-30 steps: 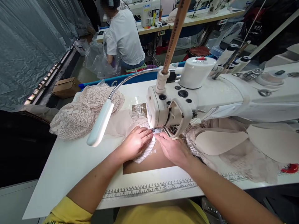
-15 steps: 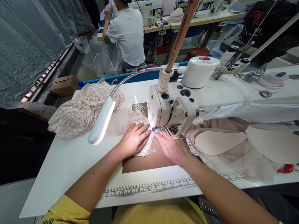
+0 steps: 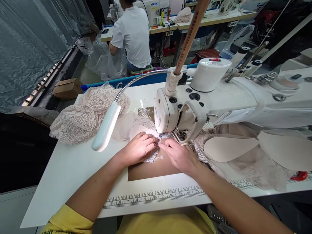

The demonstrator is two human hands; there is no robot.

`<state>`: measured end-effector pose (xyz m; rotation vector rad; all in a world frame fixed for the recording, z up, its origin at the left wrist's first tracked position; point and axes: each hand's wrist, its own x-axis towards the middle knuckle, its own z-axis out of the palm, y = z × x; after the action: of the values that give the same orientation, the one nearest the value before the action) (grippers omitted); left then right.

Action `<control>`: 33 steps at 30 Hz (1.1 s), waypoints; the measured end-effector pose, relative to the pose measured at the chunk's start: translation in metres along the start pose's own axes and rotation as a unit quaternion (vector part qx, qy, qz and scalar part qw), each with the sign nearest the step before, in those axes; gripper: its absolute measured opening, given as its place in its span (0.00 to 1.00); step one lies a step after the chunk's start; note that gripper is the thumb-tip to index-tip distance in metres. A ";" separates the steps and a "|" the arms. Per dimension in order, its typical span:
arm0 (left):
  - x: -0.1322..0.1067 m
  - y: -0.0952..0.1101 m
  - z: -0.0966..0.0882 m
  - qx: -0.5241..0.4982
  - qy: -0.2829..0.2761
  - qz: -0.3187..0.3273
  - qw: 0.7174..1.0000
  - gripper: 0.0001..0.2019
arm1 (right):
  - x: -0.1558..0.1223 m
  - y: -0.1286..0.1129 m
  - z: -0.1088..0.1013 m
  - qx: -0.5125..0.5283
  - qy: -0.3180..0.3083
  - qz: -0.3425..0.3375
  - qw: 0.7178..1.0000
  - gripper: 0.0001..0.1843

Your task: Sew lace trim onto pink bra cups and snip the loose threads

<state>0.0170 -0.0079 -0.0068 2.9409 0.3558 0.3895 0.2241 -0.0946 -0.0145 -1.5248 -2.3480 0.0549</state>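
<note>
A pale lace bra cup [image 3: 151, 157] lies under the head of a white sewing machine [image 3: 168, 112], close to the needle. My left hand [image 3: 141, 147] rests on it with fingers bent together, gripping the lace. From the right, my right hand [image 3: 180, 156] pinches the edge of the same piece with thumb and forefinger, just in front of the presser foot [image 3: 163, 135]. The fingertips partly cover the lace. Beneath both hands is a brown plate [image 3: 146, 172] set into the white table [image 3: 73, 182].
Stacked lace cups [image 3: 75, 125] sit at the left beside a gooseneck lamp [image 3: 107, 128]. Smooth cup pads [image 3: 230, 149] and sheer fabric lie at the right, near a red object [image 3: 299, 175]. A printed ruler [image 3: 156, 197] runs along the front edge. Ahead sits a person in white [image 3: 134, 35].
My left fingers have drawn together and gathered the lace, uncovering a smooth pale part behind them. My right fingers have curled into a pinch. The person ahead has lowered an arm.
</note>
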 end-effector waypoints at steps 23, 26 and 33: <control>0.001 0.003 -0.001 0.027 -0.036 -0.029 0.999 0.14 | 0.004 -0.006 -0.005 -0.064 0.000 -0.001 0.998 0.20; 0.002 0.006 0.003 0.032 -0.029 -0.052 0.998 0.16 | 0.005 -0.006 -0.003 -0.075 0.011 0.016 0.997 0.21; 0.005 0.010 -0.004 0.026 -0.029 -0.049 0.998 0.17 | 0.002 -0.003 0.001 -0.063 0.001 0.041 0.997 0.24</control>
<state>0.0223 -0.0163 0.0001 2.9628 0.5065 0.2859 0.2204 -0.0938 -0.0146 -1.6779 -2.3258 -0.0756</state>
